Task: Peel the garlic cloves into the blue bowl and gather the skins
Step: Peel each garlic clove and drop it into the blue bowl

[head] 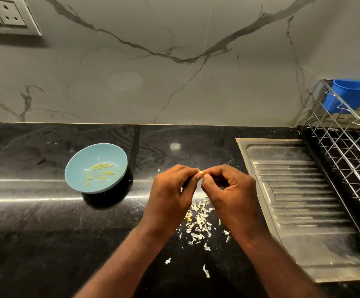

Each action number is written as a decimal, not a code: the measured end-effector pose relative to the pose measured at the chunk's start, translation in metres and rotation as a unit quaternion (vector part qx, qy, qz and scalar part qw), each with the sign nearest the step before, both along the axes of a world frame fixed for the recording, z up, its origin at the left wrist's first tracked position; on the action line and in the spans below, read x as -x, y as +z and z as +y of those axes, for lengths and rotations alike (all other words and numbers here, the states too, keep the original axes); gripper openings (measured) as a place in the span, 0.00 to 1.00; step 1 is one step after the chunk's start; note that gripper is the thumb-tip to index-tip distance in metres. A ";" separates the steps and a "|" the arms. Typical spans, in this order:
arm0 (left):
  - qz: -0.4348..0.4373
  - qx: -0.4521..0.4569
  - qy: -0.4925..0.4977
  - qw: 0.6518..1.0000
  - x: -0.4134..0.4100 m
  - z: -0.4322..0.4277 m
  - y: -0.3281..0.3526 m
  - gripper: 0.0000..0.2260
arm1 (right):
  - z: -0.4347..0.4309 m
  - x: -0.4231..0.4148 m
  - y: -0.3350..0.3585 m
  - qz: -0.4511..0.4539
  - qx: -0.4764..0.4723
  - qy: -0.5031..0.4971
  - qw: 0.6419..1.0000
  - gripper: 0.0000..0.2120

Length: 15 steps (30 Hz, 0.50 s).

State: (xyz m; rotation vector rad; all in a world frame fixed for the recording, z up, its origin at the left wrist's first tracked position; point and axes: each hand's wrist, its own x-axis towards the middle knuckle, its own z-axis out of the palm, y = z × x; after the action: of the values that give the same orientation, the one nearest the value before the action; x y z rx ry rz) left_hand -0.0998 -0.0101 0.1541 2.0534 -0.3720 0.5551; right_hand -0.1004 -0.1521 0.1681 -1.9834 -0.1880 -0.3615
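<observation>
A: Where does everything sit?

B: On the black worktop (35,222). The blue bowl (82,160) stands to the left, well apart from the hands, with a scatter of peeled cloves (101,166) in its bottom. The skins (198,220) lie loose on the worktop below and between the wrists, with a few strays nearer the front edge.

A: And the clove in hand?

B: The garlic clove (201,173) is held above the worktop, between the left hand (170,190) and the right hand (228,190), which meet tip to tip to the right of the bowl. Only a pale bit of it shows.

A: How would it handle?

B: My judgement: tiny, light, firm enough to take a pinch, and likely slick once bare. It is best held by its ends, so a nail can lift the skin along the side. The skins look papery and near weightless. I'd expect them to cling and drift, so sweeping them together with a flat hand suits better than picking.

A: The fingers?

B: Both sets are curled in. The left fingers (193,176) pinch the clove, thumb against forefinger. The right fingers (209,179) pinch it from the other side, with the rest folded toward the palm. Whether any skin is on it, I cannot tell.
</observation>
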 end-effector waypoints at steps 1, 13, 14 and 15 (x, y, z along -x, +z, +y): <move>0.001 -0.003 -0.003 1.000 0.000 0.000 0.000 0.06 | 0.000 -0.001 0.001 0.005 0.001 0.000 1.000 0.04; 0.169 0.271 -0.025 0.947 0.006 -0.002 0.006 0.08 | -0.002 0.008 0.009 0.123 -0.115 0.014 0.986 0.05; 0.164 0.257 -0.024 0.952 0.007 -0.002 0.005 0.07 | -0.002 0.009 0.009 0.131 -0.118 0.016 0.984 0.05; 0.162 0.247 -0.025 0.955 0.008 -0.002 0.005 0.06 | -0.001 0.010 0.009 0.136 -0.121 0.018 0.983 0.06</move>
State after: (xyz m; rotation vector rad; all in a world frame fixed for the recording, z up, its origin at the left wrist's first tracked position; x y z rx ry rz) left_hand -0.1073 -0.0125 0.1586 1.6055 -0.0752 0.2379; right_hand -0.1103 -0.1532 0.1772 -1.7635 -0.0049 -0.0810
